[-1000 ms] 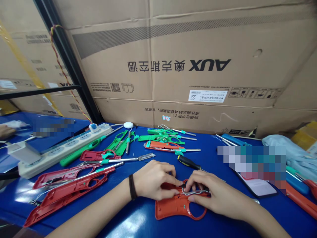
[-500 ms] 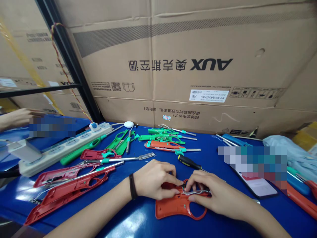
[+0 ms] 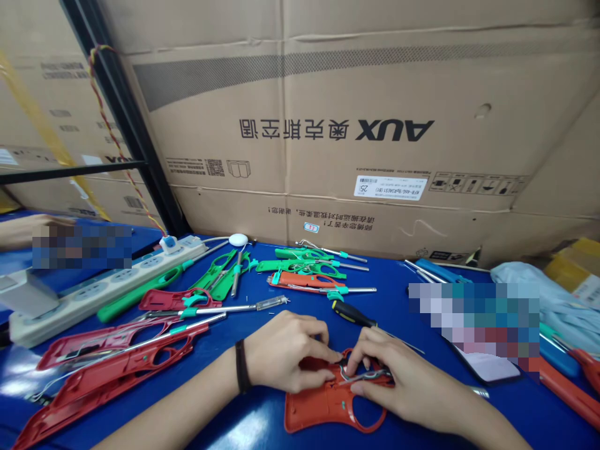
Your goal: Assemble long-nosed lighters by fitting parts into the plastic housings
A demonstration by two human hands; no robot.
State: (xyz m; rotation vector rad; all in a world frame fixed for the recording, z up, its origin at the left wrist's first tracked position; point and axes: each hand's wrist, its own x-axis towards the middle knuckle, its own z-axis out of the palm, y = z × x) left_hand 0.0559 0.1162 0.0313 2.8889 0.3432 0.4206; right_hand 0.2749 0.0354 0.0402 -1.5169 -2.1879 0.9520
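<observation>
An orange-red plastic handle shell [image 3: 323, 406] lies flat on the blue table [image 3: 262, 419] right in front of me. My left hand [image 3: 285, 353], with a black band at the wrist, has its fingers curled onto the shell's upper left part. My right hand [image 3: 398, 378] pinches a thin bent metal wire [image 3: 363, 376] against the top of the same shell. Both sets of fingertips meet near the shell's upper middle.
A black-handled screwdriver [image 3: 354, 314] lies just behind my hands. Red shells [image 3: 112, 362], green lighter bodies [image 3: 300, 265] and metal tubes are scattered left and behind. A white power strip [image 3: 103, 290] sits far left, a phone [image 3: 487, 365] right. Large cardboard boxes [image 3: 356, 125] wall the back. Another person's hand [image 3: 19, 228] shows far left.
The view has shifted slightly, so everything sits a little lower and to the left. My fingers stay on the shell and wire with only small movement. The other person's hand has moved at far left.
</observation>
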